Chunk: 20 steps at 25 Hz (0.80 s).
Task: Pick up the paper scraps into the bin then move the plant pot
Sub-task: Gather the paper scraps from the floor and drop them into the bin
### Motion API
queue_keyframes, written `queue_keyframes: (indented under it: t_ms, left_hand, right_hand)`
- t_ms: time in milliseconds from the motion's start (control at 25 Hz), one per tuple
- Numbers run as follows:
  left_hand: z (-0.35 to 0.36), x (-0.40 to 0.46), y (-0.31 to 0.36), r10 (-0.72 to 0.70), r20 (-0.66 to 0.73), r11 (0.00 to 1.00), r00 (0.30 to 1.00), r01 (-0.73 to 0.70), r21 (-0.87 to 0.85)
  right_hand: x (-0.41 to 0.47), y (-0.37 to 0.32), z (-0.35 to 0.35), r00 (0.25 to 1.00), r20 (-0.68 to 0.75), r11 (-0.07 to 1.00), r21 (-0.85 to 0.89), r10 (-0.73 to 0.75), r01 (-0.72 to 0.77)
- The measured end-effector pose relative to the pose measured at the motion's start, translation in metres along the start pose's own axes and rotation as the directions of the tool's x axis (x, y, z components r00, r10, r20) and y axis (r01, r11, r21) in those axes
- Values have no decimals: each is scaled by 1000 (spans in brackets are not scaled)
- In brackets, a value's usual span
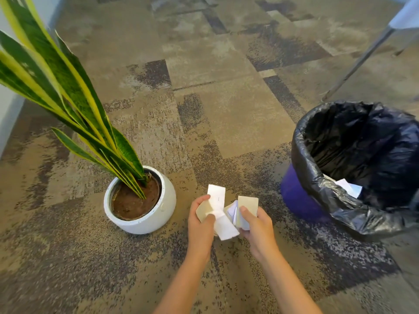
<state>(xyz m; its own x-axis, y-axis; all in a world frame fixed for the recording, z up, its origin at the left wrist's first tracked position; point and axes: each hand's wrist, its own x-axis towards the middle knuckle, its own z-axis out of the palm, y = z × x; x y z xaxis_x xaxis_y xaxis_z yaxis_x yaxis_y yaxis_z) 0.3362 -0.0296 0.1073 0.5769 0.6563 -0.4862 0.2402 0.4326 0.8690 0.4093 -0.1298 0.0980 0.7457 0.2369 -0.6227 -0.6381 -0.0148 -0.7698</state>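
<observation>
Open carpet between plant pot on the left and bin on the right, leaves overhang left side, chair leg behind bin

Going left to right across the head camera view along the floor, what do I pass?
Snake plant leaves → white plant pot → left hand with paper scraps → right hand with more scraps → purple bin lined with a black bag.
</observation>
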Motion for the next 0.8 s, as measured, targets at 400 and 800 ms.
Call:
queue_keyframes:
  t_ms: [400, 800]
  left_hand:
    - [95, -69, 80, 362, 145, 899, 921, -386, 205]
    - [237, -73, 132, 223, 565, 732, 794, -519, 441]
  right_hand:
    - [-74, -105, -8, 889, -43, 883, -143, -457, 447]
    - [-29, -226, -118, 890, -273, 917, -265, -367, 297]
